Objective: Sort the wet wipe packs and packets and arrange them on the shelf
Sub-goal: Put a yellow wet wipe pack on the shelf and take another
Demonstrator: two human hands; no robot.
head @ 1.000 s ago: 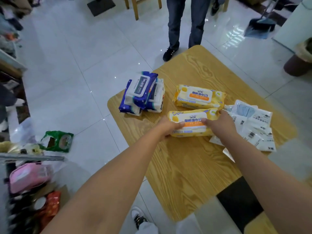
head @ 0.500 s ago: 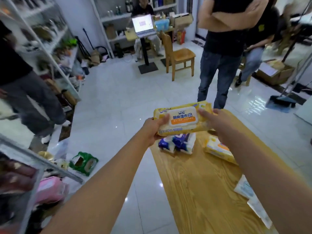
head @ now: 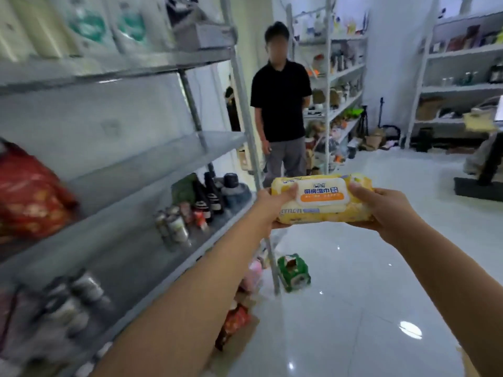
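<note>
I hold a yellow wet wipe pack (head: 322,200) with a white and orange lid label out in front of me, flat and level. My left hand (head: 273,206) grips its left end and my right hand (head: 381,206) grips its right end. The grey metal shelf (head: 152,164) stands to my left, its middle board bare near the front corner. The pack hangs in the air just right of the shelf's front post, above the white floor. The table and the other packs are out of view.
Dark bottles and small cans (head: 201,205) stand on the lower shelf board. A red bag (head: 30,194) sits on the shelf at far left. A person in a black shirt (head: 281,104) stands beyond the shelf. A green packet (head: 294,272) lies on the floor.
I have lifted the yellow pack off the wooden table with both hands and turned left; the view now faces the grey shelf instead of the table.
</note>
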